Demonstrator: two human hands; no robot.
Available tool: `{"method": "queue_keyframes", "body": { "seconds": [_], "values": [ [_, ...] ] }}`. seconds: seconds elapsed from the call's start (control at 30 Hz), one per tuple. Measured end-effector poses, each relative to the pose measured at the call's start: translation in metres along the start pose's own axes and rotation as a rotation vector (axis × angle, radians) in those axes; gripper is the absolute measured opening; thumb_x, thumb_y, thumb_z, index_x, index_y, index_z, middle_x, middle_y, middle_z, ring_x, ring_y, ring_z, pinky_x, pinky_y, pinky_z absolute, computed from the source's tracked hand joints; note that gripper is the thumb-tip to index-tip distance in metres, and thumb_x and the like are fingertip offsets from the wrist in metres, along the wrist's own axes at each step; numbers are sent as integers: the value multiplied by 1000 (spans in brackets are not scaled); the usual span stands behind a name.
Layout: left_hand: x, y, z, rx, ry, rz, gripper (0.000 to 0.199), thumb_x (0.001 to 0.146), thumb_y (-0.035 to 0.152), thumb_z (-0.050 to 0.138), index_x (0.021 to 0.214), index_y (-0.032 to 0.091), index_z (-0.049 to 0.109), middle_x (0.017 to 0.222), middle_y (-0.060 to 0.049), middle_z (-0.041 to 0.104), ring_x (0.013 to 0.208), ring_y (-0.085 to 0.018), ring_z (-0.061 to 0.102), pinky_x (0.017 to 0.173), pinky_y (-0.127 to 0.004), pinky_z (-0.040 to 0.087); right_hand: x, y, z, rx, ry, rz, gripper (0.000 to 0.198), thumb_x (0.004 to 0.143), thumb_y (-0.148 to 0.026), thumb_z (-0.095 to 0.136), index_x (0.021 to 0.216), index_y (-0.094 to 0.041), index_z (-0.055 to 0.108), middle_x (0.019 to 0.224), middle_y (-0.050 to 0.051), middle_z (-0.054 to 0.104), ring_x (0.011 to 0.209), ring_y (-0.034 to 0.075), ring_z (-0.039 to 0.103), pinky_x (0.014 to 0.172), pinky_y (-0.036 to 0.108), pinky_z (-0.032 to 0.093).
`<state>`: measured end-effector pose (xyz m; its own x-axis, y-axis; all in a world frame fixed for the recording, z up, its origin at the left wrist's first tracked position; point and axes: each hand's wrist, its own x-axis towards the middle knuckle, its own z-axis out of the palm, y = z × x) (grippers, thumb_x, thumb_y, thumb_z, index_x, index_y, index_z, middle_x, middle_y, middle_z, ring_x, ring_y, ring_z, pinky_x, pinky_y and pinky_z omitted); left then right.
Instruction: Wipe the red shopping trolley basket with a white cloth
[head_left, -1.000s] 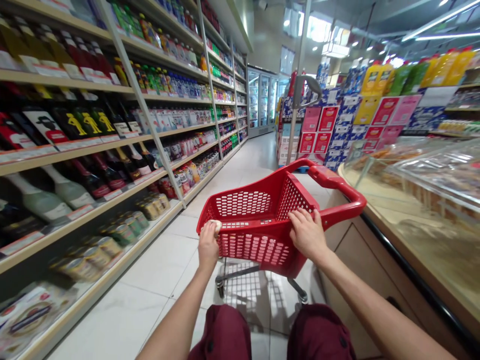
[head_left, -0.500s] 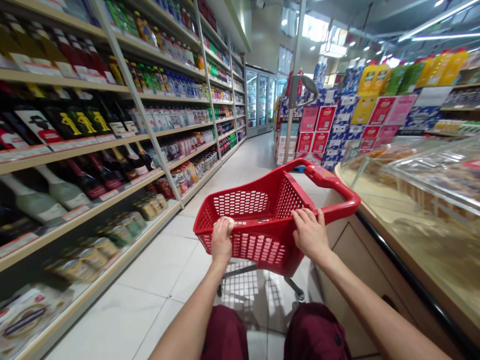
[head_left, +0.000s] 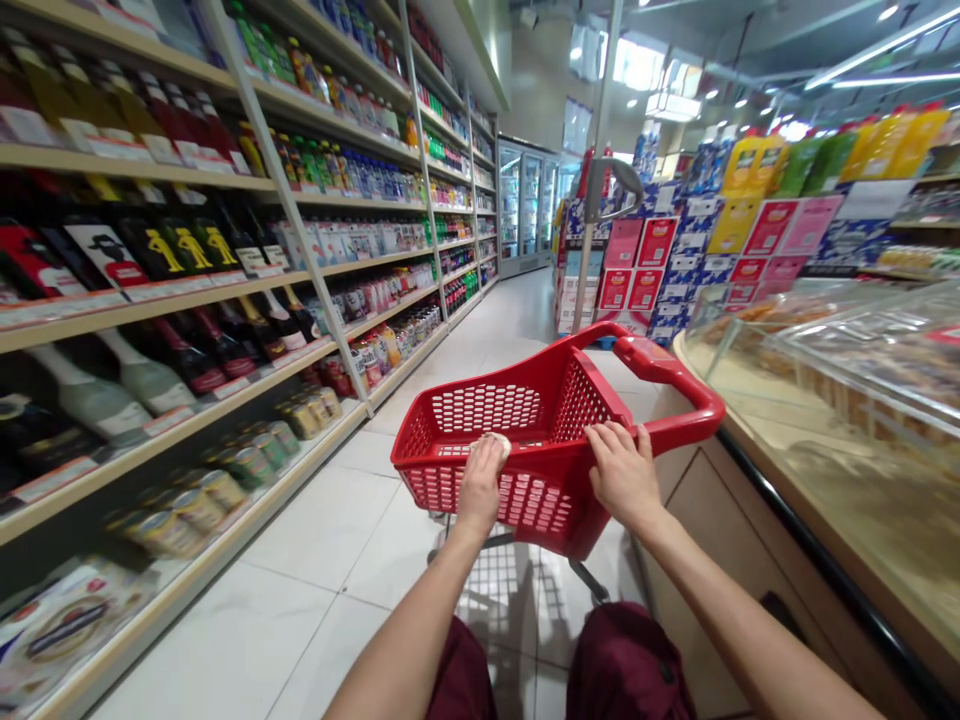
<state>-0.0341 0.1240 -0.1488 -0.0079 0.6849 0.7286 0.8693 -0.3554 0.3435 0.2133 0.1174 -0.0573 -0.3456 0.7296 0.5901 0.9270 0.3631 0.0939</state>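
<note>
A red plastic shopping cart (head_left: 536, 505) with perforated basket walls stands in front of my knees, its looped handle at the right. On the near rim of its basket lies my left hand (head_left: 481, 486), closed over a whitish cloth (head_left: 498, 442) that mostly hides under the fingers. Farther right, my right hand (head_left: 625, 470) grips the same rim close to where the handle begins, fingers bent over the edge. Inside, the visible part of the basket holds nothing I can make out.
Shelves of bottles and cans (head_left: 202, 385) run along the left. A counter (head_left: 757, 440) with clear-covered food stands close by the cart's right side. Ahead are stacked drink cartons (head_left: 637, 260), a grey post (head_left: 596, 180) and glass-door coolers (head_left: 525, 195). Pale tiles (head_left: 330, 580) cover the floor.
My left hand has slid to the right along the near rim, taking the cloth with it. The right hand keeps its place on the cart. The view has shifted slightly.
</note>
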Motion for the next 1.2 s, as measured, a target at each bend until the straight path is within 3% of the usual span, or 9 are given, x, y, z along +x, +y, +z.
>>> {"method": "queue_keyframes", "body": {
  "seconds": [0.1,0.23,0.43,0.67,0.87,1.07,1.2],
  "values": [
    [-2,-8,-8,4,10,3,38,80,8,33,111,21,51,121,-5,52,118,-16,40,100,-40,34,-2,2,-1,15,-14,-5,47,70,-13,42,116,-12,50,117,8,54,111,24,39,102,45,10],
    [-5,-31,-27,50,122,-100,39,82,9,27,114,17,47,122,-11,50,120,-21,37,100,-52,29,-4,1,-1,21,-3,15,47,70,-13,43,116,-13,50,116,8,54,111,24,39,102,46,9],
    [-3,-1,1,11,1,14,36,81,11,33,110,20,52,122,-6,51,118,-16,40,100,-39,35,-4,0,-1,9,-9,18,47,70,-13,43,116,-13,50,116,7,54,112,24,39,102,45,9],
    [-12,-50,-35,93,134,-167,39,81,10,27,114,18,48,123,-9,50,121,-19,36,103,-46,27,-6,2,4,16,47,7,46,69,-13,44,114,-13,51,114,8,55,110,24,39,102,46,9],
    [-10,-15,-11,19,-64,-46,43,80,7,27,116,19,47,127,-6,47,122,-17,34,103,-41,29,-5,1,4,17,58,6,45,69,-13,43,113,-13,51,113,8,56,109,24,40,102,46,10],
    [-11,-42,-29,99,109,-265,41,81,10,26,115,15,47,127,-10,46,123,-19,32,104,-44,25,-7,2,7,29,63,-1,47,68,-13,43,115,-13,50,114,8,55,110,24,39,102,47,10],
    [-11,-35,-23,77,-39,-123,40,80,10,29,115,17,46,127,-6,46,123,-16,32,105,-39,25,-6,1,7,23,59,11,46,68,-13,43,114,-13,51,114,8,55,111,24,39,102,46,9]
  ]
}}
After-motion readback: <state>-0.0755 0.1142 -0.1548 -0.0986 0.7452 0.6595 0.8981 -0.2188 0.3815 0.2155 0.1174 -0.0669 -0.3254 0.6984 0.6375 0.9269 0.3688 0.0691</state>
